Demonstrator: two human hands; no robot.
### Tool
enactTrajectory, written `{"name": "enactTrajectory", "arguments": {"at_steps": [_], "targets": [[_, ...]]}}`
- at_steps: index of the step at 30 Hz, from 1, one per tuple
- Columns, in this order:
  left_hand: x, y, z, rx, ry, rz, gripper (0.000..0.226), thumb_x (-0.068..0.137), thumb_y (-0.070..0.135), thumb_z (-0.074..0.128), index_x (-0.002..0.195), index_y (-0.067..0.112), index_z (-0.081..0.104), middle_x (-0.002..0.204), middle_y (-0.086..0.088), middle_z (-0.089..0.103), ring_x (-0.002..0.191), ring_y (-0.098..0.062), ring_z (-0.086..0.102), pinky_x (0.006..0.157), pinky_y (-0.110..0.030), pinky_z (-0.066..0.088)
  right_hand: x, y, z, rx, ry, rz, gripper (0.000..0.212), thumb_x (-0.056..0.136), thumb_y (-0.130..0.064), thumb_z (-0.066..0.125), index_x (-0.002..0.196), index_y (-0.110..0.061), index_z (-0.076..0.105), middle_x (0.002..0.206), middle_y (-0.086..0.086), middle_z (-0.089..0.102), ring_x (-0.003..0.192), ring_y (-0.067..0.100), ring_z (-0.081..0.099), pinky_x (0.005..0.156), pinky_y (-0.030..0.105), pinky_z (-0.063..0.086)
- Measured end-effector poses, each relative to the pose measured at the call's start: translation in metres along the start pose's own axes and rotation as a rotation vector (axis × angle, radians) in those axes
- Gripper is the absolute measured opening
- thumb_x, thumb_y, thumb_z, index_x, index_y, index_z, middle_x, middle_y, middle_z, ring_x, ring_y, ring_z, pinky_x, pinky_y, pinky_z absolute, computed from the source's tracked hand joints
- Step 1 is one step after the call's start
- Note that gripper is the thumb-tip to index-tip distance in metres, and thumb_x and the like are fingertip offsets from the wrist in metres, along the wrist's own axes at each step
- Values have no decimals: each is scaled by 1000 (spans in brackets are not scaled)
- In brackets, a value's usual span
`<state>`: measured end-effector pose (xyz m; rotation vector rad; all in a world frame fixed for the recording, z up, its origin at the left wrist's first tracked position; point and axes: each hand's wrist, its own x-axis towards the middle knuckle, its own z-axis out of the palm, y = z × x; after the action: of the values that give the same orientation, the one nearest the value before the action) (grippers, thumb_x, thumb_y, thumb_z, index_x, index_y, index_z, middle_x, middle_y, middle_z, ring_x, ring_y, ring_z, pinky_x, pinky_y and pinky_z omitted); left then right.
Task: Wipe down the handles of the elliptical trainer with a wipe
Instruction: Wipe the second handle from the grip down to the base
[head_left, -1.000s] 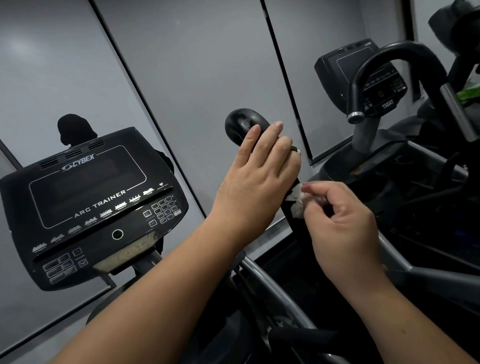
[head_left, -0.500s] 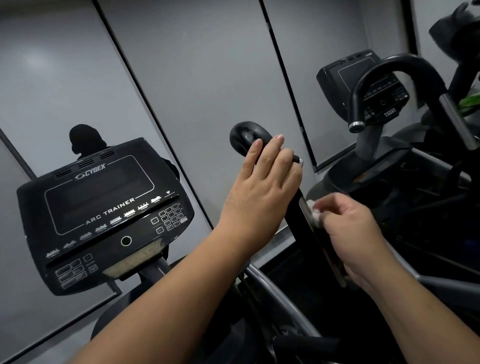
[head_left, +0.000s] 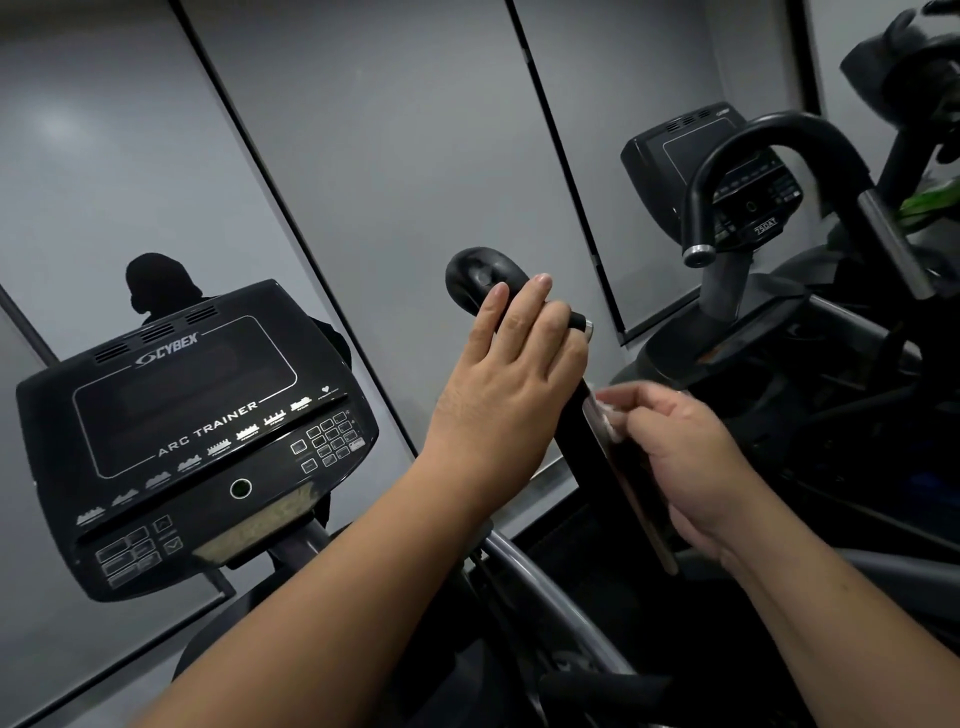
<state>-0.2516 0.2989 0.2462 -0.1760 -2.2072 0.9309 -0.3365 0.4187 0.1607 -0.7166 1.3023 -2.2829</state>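
Wiping is under way in the head view: the right hand (head_left: 685, 457) pinches a crumpled white wipe (head_left: 605, 415) in curled fingers against the black handle (head_left: 597, 452), just below the left hand (head_left: 511, 374), whose mostly straight fingers steady the grip. Next, I judge, comes sliding the wipe along the shaft.

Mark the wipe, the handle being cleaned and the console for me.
wipe (head_left: 607, 418): head view, white bunch at the right hand's fingertips.
handle (head_left: 475, 275): head view, rounded black knob at its top.
console (head_left: 182, 400): head view, middle of the dark screen.
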Motion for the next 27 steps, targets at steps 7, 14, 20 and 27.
{"name": "enactTrajectory", "arguments": {"at_steps": [7, 14, 20, 27], "targets": [[1, 2, 0, -5, 21, -15, 71, 101, 14, -5, 124, 3, 62, 137, -17, 57, 148, -39, 34, 122, -57, 21, 8, 2, 0, -38, -16, 62, 28, 96, -1, 47, 97, -11, 73, 73, 12, 68, 62, 20, 61, 59, 35, 52], [-1, 6, 0, 32, 26, -28, 67, 99, 9, -1, 125, 3, 60, 140, -18, 55, 149, -39, 31, 122, -56, 20, 7, 12, -3, -88, -46, 106, 28, 94, -5, 45, 94, -6, 74, 87, 29, 68, 70, 31, 57, 58, 36, 50], [-7, 2, 2, -7, 75, -14, 49, 93, 0, 33, 134, 4, 59, 153, -18, 47, 150, -39, 28, 124, -54, 18, 1, 27, -18, -84, -124, 196, 32, 94, -9, 44, 93, 3, 73, 101, 37, 69, 79, 35, 58, 61, 34, 48], [-9, 3, 4, -40, 80, -35, 50, 92, -2, 42, 140, 5, 56, 156, -18, 43, 151, -39, 26, 124, -54, 19, 12, 22, -21, 16, -236, 289, 38, 96, -23, 44, 97, 0, 75, 99, 27, 72, 70, 29, 62, 64, 36, 49]]}}
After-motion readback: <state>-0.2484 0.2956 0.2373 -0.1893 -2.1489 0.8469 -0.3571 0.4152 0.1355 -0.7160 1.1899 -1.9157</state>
